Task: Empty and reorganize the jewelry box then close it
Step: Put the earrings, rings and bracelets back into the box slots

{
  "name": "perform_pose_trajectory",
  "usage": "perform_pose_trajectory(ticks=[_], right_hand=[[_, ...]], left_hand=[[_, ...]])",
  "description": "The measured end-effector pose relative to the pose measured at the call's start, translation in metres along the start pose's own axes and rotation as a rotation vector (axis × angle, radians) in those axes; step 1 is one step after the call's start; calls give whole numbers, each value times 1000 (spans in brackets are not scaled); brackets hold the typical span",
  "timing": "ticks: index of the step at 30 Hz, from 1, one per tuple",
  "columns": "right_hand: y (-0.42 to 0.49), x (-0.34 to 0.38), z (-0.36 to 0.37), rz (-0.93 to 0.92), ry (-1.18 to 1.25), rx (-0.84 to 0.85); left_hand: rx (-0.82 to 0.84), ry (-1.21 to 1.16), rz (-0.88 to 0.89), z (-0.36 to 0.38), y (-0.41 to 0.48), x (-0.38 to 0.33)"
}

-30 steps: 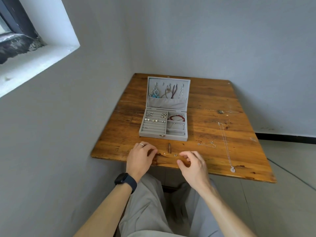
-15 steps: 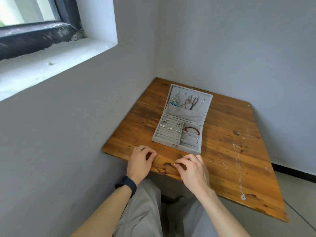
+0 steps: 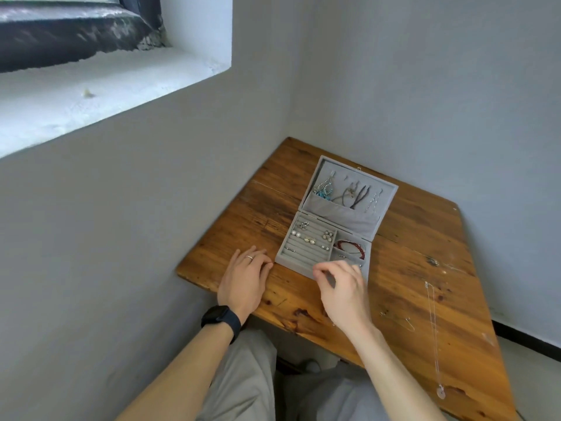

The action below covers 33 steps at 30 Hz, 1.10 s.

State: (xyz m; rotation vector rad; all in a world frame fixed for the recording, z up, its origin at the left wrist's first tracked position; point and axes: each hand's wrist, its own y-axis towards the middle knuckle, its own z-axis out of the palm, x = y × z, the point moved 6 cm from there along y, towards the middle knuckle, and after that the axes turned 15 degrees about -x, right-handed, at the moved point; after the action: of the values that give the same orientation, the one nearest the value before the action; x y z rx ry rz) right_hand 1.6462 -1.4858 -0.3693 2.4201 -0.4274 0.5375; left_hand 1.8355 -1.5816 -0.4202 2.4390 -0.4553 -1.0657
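On a worn wooden surface (image 3: 409, 268) in a grey-walled corner, a person's right hand (image 3: 341, 287) has lifted off the boards where it rested half a second earlier. It now hovers over the front edge of the open jewelry box (image 3: 340, 212). Its fingers (image 3: 337, 267) are curled, thumb and forefinger tips drawn together as in a pinch (whatever they may hold is too small to make out).

The left hand (image 3: 244, 279) has stayed put, lying flat on the surface with fingers (image 3: 258, 259) straight and close together. Their tips are just beside the box's front-left corner. It wears a silver ring (image 3: 249, 257), with a black watch (image 3: 220, 316) at the wrist.

The box sits toward the back of the surface, its lid tilted open with necklaces (image 3: 349, 192) hanging inside it. Earrings (image 3: 306, 238) sit in the ridged left compartment and a red bracelet (image 3: 350, 246) lies in the right one.

Well apart to the right, a long silver chain (image 3: 434, 329) lies stretched out on the wood, as before. The view has swung leftward since the earlier frames, bringing more of the window ledge (image 3: 91, 95) into sight.
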Motion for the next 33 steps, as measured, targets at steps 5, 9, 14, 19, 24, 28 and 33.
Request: perform_pose_trajectory(ticks=[5, 9, 14, 19, 24, 28, 33], right_hand=[[41, 2, 27, 2, -131, 159], [55, 5, 43, 6, -199, 289], [64, 10, 49, 43, -244, 330], [62, 11, 47, 149, -224, 225], [60, 8, 49, 249, -208, 229], [58, 9, 49, 279, -134, 243], [38, -10, 14, 308, 45, 88]], left_hand=[[2, 22, 11, -1, 0, -1], [11, 38, 18, -2, 1, -1], [-6, 21, 10, -4, 1, 0], [-21, 22, 15, -6, 0, -2], [-20, 33, 15, -6, 1, -1], [-1, 30, 2, -7, 0, -1], [76, -87, -93, -10, 8, 6]])
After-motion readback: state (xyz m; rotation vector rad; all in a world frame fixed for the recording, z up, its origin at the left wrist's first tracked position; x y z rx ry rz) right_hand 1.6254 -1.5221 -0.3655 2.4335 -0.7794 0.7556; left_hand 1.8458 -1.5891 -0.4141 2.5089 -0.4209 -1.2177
